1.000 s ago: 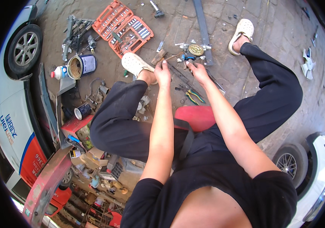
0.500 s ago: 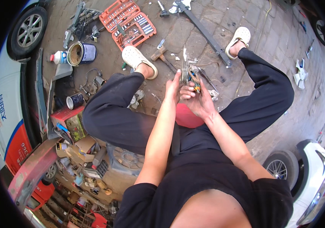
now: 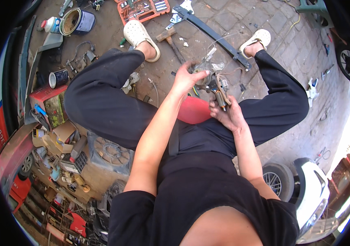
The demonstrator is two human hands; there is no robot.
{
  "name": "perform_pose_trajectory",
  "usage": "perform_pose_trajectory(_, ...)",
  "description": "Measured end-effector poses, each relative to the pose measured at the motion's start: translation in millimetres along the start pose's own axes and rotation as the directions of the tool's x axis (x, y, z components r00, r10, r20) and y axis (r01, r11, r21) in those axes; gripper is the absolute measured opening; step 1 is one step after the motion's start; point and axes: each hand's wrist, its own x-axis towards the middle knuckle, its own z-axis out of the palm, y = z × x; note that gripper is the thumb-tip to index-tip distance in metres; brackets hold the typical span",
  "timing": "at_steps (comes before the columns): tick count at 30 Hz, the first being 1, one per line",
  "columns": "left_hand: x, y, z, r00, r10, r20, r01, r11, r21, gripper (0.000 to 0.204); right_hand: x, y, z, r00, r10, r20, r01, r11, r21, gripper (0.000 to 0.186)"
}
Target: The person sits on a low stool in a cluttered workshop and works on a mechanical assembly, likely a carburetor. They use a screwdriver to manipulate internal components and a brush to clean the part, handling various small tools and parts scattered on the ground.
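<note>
**Both hands on a small wired part above a cluttered yard floor**

A person sits low over a brick-paved floor, knees spread, holding a small metal part with wires up between the legs. The left hand curls over the top of the part, fingers bent around it. The right hand grips it from below, fingers closed on its lower end. Thin wires trail from the part toward the ground; its finer details are too small to make out.

Just behind the hands, a red stool shows between the thighs. Pale clogs are on both feet, the left one beside a hammer, the right one touching the end of a long dark metal bar lying across the bricks. An open orange socket set sits farther out, near the top edge. On the person's left stand an open paint can and a smaller tin, with boxes and scrap heaped below them. A white car's wheel appears at lower right.
</note>
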Motion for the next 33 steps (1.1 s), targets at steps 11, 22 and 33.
perform_pose_trajectory(11,14.4,-22.0,-9.1,0.958,0.241,-0.156,-0.138,0.863,0.487,0.054,31.0,13.0,2.7,0.825,-0.554,-0.111,0.168,0.429,-0.888,0.045)
perform_pose_trajectory(22,-4.0,18.8,-29.5,0.843,0.480,-0.242,-0.169,0.665,0.727,0.062,29.4,-4.9,7.5,0.847,-0.444,-0.292,0.212,0.787,-0.580,0.045)
perform_pose_trajectory(33,14.6,-23.9,-8.6,0.997,-0.050,-0.062,0.049,0.999,-0.014,0.052,36.7,-8.4,9.9,0.879,-0.129,-0.458,0.103,0.991,-0.081,0.031)
